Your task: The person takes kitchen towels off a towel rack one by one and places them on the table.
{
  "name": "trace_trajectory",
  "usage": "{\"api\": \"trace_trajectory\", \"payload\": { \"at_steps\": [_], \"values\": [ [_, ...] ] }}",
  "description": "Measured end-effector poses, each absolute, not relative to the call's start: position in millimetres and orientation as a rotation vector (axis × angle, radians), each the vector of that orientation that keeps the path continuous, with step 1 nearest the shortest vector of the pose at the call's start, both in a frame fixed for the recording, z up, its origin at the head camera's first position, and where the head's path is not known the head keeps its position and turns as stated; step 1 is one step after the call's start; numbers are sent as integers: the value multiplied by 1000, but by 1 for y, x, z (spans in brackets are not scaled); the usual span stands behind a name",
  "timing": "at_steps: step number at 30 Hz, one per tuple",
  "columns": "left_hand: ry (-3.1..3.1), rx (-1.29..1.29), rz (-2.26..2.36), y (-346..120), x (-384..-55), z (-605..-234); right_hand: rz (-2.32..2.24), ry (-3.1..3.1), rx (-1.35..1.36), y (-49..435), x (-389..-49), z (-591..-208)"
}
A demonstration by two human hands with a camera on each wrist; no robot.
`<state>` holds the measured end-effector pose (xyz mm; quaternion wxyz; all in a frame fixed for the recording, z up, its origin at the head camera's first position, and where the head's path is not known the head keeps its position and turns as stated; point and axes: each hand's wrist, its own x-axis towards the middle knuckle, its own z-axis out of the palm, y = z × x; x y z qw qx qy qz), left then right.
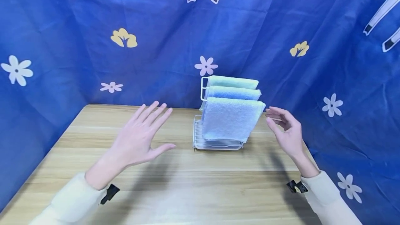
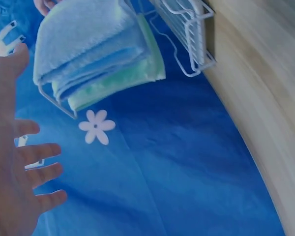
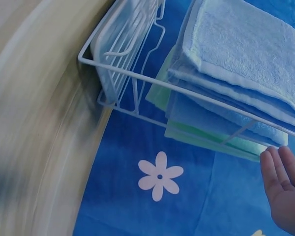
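Observation:
A white wire rack (image 1: 197, 134) stands toward the back of the wooden table. Three cloths hang over its bars: a pale blue towel (image 1: 232, 119) in front, a blue towel (image 1: 234, 93) in the middle and a mint green towel (image 1: 232, 81) behind. My left hand (image 1: 137, 138) is spread over the table left of the rack, fingers straight and holding nothing. My right hand (image 1: 287, 131) is just right of the towels, its fingers loosely bent and nothing in them. In the right wrist view, the right fingertips (image 3: 280, 160) show close by the rack's upper bar.
The wooden table (image 1: 200, 190) reaches back to a blue curtain (image 1: 156, 58) printed with flowers and animal legs. That curtain also runs along the left and right sides. A white tray (image 1: 218, 147) forms the rack's base.

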<state>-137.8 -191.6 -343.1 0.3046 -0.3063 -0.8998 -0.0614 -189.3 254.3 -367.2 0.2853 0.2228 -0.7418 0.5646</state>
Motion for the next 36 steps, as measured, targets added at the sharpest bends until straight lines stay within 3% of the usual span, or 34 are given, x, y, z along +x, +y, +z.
{"api": "trace_trajectory", "payload": {
  "at_steps": [9, 36],
  "values": [
    [-2368, -881, -173, -168, -145, -336, 1832, -1764, 644, 251, -205, -367],
    [-2146, -1111, -242, -84, -183, -302, 1989, -1771, 514, 242, -219, -363]
  ]
}}
